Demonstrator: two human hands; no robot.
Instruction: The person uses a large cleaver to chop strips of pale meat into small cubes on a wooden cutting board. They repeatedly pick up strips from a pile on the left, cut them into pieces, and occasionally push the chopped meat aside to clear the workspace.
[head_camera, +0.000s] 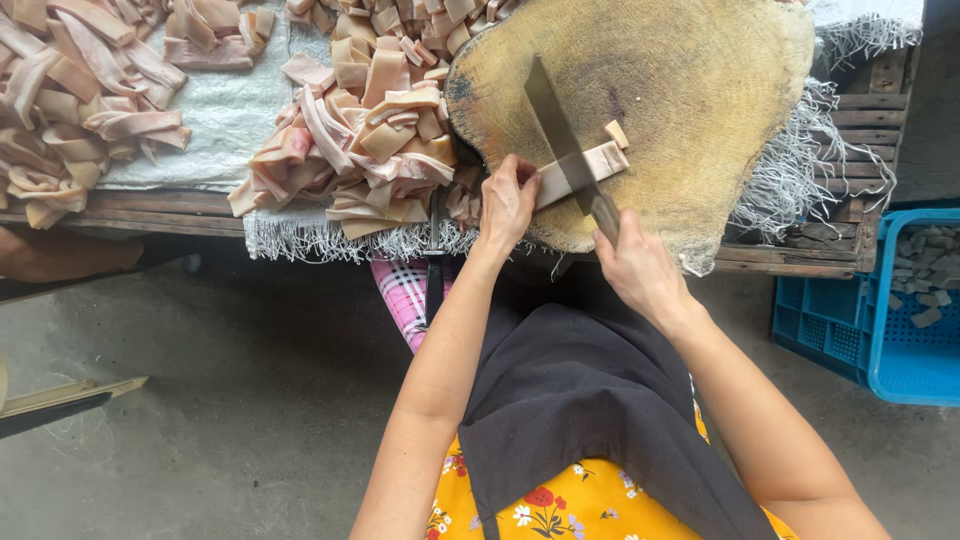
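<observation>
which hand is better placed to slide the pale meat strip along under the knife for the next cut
Left. The left hand already pinches the pale flat meat strip at its near end on the round wooden chopping block, while the right hand is occupied gripping the long steel knife laid across the strip.

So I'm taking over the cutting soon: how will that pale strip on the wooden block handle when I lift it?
The strip would probably flop: the cut pieces in the pile curl and drape over each other. It looks moist, so likely slippery; the left hand pins it while the right hand works the knife. Probably light.
</observation>
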